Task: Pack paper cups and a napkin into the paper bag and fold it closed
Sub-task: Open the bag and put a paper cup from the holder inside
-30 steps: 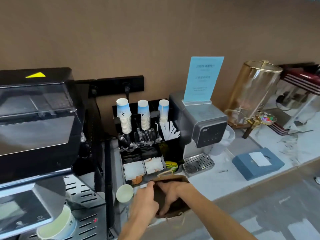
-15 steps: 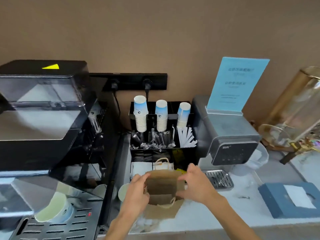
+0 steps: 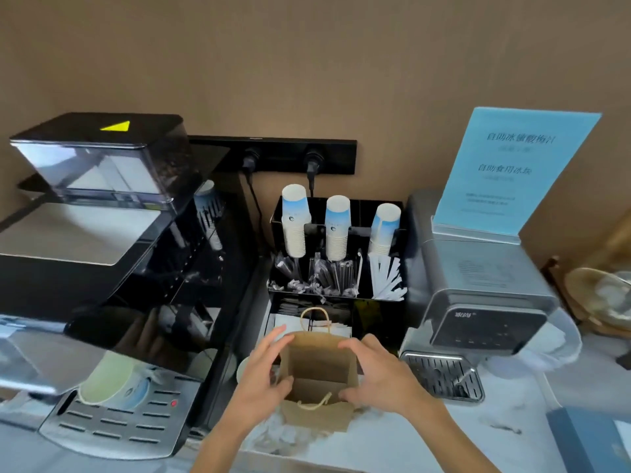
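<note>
A brown paper bag (image 3: 319, 367) with twine handles stands open-mouthed on the marble counter, and its inside looks empty. My left hand (image 3: 261, 377) grips its left wall and my right hand (image 3: 379, 373) grips its right wall, spreading the mouth. Behind the bag a black organizer (image 3: 377, 308) holds three upside-down stacks of white-and-blue paper cups (image 3: 294, 221), and white napkins (image 3: 283, 324) lie in its lower tray. A single white cup (image 3: 243, 368) stands just left of the bag, partly hidden by my left hand.
A black coffee machine (image 3: 102, 261) fills the left, with a white cup (image 3: 114, 384) on its drip tray. A grey dispenser (image 3: 478, 295) with a blue sign (image 3: 515, 172) stands right of the bag. A blue tissue box (image 3: 587, 438) sits at the lower right edge.
The bag went from lying low under my hands to standing upright with its mouth spread wide. The camera moved closer and swung left.
</note>
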`<state>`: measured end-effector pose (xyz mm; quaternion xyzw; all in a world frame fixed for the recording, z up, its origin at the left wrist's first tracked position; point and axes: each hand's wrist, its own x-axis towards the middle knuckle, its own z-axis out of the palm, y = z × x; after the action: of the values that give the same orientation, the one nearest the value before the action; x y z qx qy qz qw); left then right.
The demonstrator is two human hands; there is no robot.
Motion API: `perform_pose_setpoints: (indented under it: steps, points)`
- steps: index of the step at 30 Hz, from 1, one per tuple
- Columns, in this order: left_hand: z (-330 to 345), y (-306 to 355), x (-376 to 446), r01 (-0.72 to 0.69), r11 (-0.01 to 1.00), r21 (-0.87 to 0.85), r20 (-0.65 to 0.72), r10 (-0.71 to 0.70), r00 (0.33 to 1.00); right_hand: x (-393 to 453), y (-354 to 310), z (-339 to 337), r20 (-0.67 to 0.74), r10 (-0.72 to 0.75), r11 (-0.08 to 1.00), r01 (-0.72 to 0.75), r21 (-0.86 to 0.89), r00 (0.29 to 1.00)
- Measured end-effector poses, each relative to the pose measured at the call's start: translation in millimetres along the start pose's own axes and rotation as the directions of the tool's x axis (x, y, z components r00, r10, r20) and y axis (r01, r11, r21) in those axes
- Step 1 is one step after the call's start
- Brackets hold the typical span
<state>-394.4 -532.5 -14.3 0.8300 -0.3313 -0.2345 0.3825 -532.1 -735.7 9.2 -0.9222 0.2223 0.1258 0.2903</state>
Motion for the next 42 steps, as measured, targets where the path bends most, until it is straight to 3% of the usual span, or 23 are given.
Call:
perform_pose_setpoints:
  steps: [5,11,19,21,29,36,42]
  points:
    - [4,-9,7,-0.037,0.999,-0.023,0.033,0.038,0.999,6,1,-6,-0.047,-0.023,0.996,0.027,0.080,0.999]
    - [16,-17,3,-0.095,0.995,-0.040,-0.059,0.093,0.994,23,-17,-48,-0.170,-0.097,0.978,0.126,0.169,0.981]
    - [30,-17,7,-0.115,0.991,-0.067,-0.101,0.107,0.989,149,-111,-160,-0.521,-0.209,0.937,0.323,0.136,0.827]
    - [32,-16,6,-0.125,0.990,-0.060,-0.104,0.118,0.988,185,-128,-177,-0.522,-0.234,0.948,0.311,0.064,0.820]
    - [32,-15,5,-0.104,0.992,-0.071,-0.103,0.096,0.990,249,-138,-175,-0.339,-0.172,0.985,0.153,-0.085,0.925]
    - [27,-16,8,-0.092,0.994,-0.052,-0.125,0.085,0.989,251,-140,-180,-0.418,-0.121,0.993,0.107,-0.056,0.900]
    - [29,-17,8,-0.092,0.995,-0.034,-0.106,0.088,0.990,234,-143,-207,-0.515,-0.133,0.978,0.195,0.068,0.847]
